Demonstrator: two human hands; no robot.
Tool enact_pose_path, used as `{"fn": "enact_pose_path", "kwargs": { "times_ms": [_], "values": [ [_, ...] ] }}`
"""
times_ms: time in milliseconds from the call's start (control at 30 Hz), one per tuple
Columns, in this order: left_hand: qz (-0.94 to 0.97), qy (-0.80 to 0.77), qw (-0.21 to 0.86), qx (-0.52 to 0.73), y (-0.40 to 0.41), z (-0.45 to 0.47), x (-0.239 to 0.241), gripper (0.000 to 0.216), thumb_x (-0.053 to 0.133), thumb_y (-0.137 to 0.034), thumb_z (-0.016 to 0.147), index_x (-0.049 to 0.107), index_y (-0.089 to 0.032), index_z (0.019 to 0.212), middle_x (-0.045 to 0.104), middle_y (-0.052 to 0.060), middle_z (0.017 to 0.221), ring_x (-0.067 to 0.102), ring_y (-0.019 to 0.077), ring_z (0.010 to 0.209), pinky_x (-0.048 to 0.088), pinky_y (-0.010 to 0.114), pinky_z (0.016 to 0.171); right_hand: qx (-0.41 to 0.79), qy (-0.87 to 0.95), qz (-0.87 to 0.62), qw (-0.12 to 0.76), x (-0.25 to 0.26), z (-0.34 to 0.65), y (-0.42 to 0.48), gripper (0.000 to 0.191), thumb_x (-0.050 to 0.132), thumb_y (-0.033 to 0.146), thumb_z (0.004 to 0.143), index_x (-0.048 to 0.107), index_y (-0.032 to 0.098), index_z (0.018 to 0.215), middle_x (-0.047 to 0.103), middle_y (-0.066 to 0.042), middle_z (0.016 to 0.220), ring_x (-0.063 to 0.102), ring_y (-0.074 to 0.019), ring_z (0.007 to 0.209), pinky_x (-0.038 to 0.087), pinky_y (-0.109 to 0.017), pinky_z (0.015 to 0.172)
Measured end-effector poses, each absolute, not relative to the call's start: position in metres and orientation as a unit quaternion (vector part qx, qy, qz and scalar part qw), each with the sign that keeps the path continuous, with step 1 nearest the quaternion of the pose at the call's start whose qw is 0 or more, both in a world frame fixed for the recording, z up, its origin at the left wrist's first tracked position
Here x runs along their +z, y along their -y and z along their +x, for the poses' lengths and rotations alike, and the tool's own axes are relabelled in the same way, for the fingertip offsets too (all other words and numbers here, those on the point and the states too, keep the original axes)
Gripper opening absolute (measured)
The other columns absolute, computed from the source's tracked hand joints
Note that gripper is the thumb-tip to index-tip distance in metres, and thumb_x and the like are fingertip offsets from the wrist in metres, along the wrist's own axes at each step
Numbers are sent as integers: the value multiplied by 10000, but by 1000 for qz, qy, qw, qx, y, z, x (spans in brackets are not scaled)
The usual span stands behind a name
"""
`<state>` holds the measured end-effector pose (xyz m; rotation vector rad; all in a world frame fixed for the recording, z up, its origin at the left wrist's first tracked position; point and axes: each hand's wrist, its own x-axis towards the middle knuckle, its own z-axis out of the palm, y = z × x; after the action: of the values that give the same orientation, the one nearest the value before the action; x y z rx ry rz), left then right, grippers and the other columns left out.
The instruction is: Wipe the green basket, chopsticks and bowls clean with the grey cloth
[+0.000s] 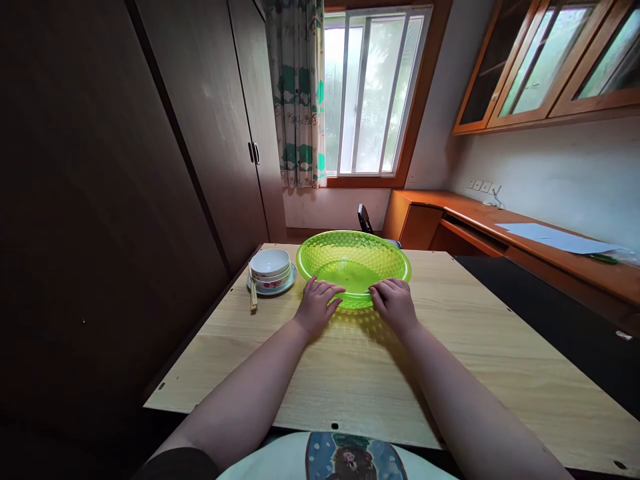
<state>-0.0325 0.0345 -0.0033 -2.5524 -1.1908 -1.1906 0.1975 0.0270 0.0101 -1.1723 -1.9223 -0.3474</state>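
A translucent green plastic basin [353, 247] with a dimpled wall stands on the pale wooden table [320, 373]. Nothing shows inside it. My left hand [319, 303] grips the near rim, its fingers reaching over the edge and its thumb on the outer side. Further right along the same rim, my right hand [395, 301] is closed on it with the fingers curled inward. Left of the basin, white bowls [270, 262] are stacked on a plate [290, 281]. Pale chopsticks [253, 293] lean against the plate and bowls, with their lower ends towards me.
A dark wardrobe [200, 120] runs along the left side. Behind the table stands a dark chair [365, 219], below a window [380, 93]. On the right, papers [555, 238] lie on an orange wooden desk [470, 205], with a black surface [540, 313] beside the table.
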Motion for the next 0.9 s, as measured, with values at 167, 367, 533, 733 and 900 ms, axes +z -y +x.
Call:
{"fn": "enact_pose_path", "kwargs": {
  "times_ms": [167,367,533,733,900],
  "values": [
    [-839,383,40,-383,-36,-34,-3,225,514,-303,930,646,-276,1110,682,13,1068,577,172,1064,276,453,1139,-117,723,-497,466,5,209,-35,245,486,294,891,654,221,729,692,-35,764,583,-205,797,365,-358,798],
    [-833,389,36,-391,-35,-34,-4,232,509,-313,927,638,-259,1113,675,24,1085,566,181,1094,249,472,1153,-113,725,-486,474,4,204,-32,250,493,311,904,642,222,724,687,-31,755,571,-204,798,366,-356,800],
    [-856,364,80,-359,-27,-27,-5,333,529,-348,911,584,-260,1228,625,48,1245,505,209,1216,167,493,1186,-134,762,-456,440,8,188,-22,234,494,312,921,654,223,775,698,-31,789,561,-202,821,364,-348,800],
    [-873,338,79,-343,-24,-21,-7,391,508,-353,928,525,-297,1314,648,19,1221,552,187,1150,195,459,1180,-146,770,-454,423,10,179,-17,208,506,309,915,666,227,811,701,-34,805,572,-201,824,363,-348,794],
    [-865,353,68,-351,-27,-23,-7,333,510,-326,927,578,-293,1252,670,20,1170,571,181,1111,262,437,1146,-140,754,-478,428,9,195,-28,222,498,286,896,665,225,763,692,-34,762,581,-201,790,370,-349,778]
  ]
}}
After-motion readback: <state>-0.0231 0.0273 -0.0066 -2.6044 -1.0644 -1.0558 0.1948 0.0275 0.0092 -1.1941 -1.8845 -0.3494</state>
